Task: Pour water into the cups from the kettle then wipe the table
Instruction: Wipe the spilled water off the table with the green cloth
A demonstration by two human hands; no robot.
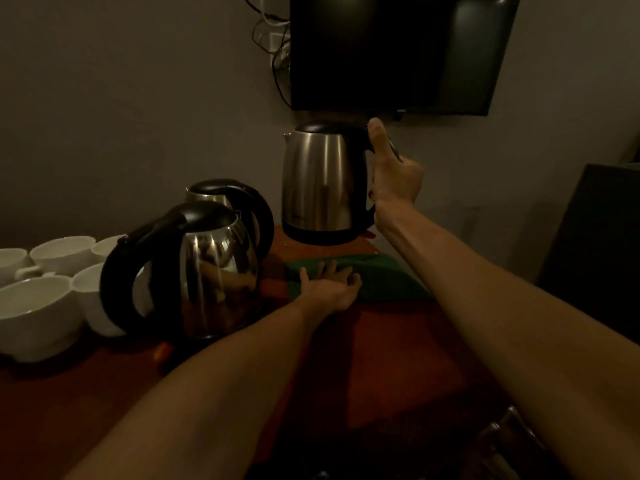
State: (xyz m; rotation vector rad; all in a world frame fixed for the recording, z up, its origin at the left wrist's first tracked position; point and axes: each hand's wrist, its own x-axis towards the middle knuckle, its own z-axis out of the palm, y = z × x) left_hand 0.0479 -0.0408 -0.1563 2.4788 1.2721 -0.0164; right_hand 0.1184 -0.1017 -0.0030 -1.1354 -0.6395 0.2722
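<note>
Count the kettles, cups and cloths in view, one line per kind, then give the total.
Kettles: 3
Cups: 5 visible, some partly hidden behind the near kettle
Cloth: 1, green
Total: 9

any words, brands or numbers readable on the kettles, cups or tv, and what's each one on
None can be read; the picture is dark and blurred.
tall kettle: a faint mark low on its body, too blurred to read.
white cups: no print visible.
television: no legible logo.
</note>
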